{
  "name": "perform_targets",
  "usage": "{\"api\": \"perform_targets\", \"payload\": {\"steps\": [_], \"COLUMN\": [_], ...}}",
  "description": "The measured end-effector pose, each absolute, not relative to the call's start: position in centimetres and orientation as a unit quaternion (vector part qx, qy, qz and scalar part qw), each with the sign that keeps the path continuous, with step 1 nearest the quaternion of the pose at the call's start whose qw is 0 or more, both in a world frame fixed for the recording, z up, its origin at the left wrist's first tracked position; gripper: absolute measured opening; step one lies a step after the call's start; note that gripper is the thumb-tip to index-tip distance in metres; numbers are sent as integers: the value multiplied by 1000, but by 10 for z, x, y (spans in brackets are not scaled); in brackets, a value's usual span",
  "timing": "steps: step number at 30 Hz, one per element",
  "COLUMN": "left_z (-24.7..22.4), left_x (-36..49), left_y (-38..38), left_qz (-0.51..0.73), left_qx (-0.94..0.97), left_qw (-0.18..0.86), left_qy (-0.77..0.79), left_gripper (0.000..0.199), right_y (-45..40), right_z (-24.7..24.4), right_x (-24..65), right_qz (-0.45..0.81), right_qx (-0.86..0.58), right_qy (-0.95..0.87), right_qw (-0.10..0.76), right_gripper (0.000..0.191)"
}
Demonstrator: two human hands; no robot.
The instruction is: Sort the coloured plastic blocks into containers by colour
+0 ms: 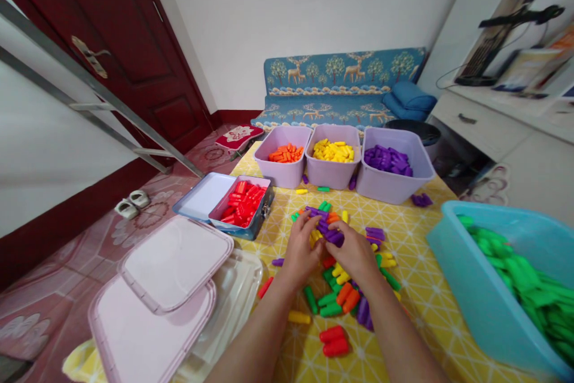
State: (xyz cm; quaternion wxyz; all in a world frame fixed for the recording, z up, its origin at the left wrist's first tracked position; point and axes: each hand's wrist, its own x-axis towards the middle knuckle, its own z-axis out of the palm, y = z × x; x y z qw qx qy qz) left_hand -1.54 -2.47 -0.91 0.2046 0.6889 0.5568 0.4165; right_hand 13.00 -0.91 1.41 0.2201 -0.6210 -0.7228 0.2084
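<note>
Both hands are at the middle of the table, over a loose pile of coloured plastic pieces. My right hand (354, 248) has its fingers curled round purple pieces (332, 236). Close beside it, my left hand (302, 247) bends its fingers at the same cluster, near a purple piece; whether it grips one cannot be made out. Green pieces (330, 304), orange pieces (348, 297) and yellow pieces lie under and around the wrists. Two red pieces (334, 341) lie side by side nearer the front.
Three lilac bins hold orange (286, 153), yellow (334, 150) and purple pieces (388, 160) at the back. A metal box (255, 233) of red pieces stands left, with lids (152, 329) before it. A turquoise tub (475, 287) of green pieces stands right.
</note>
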Motion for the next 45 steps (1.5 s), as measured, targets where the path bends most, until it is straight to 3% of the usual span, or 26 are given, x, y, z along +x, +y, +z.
{"api": "perform_targets", "payload": {"steps": [6,11,14,18,24,28,32,35,37,39,45], "left_z": [-6,14,20,9,-6,-7,-7,-8,-7,-6,-5], "left_x": [-3,4,5,8,7,6,7,7,8,8,8], "left_y": [-30,-22,-13,-8,-11,-9,-9,-11,-11,-11,-11], "left_qz": [279,266,291,287,295,301,305,307,308,310,318], "left_qx": [766,729,710,741,734,723,718,715,715,714,706], "left_qw": [143,136,110,81,88,88,81,83,86,88,95], "left_qy": [560,616,632,602,606,615,620,622,621,622,625], "left_gripper": [58,15,19,53,33,11,9,9,9,9,10], "right_y": [-2,1,4,9,7,18,60,85,85,69,-39], "right_z": [14,21,19,12,23,46,71,79,75,63,1], "right_x": [146,162,171,179,187,198,211,214,212,209,218], "right_qz": [264,252,226,316,419,432,346,303,295,288,160], "right_qx": [-624,-602,-590,-594,-568,-563,-540,-501,-503,-529,-635], "right_qy": [-687,-701,-704,-628,-513,-473,-420,-399,-421,-461,-616], "right_qw": [262,287,323,391,489,523,642,706,695,652,438], "right_gripper": [34,28,23,26,29,36,44,66,72,66,59]}}
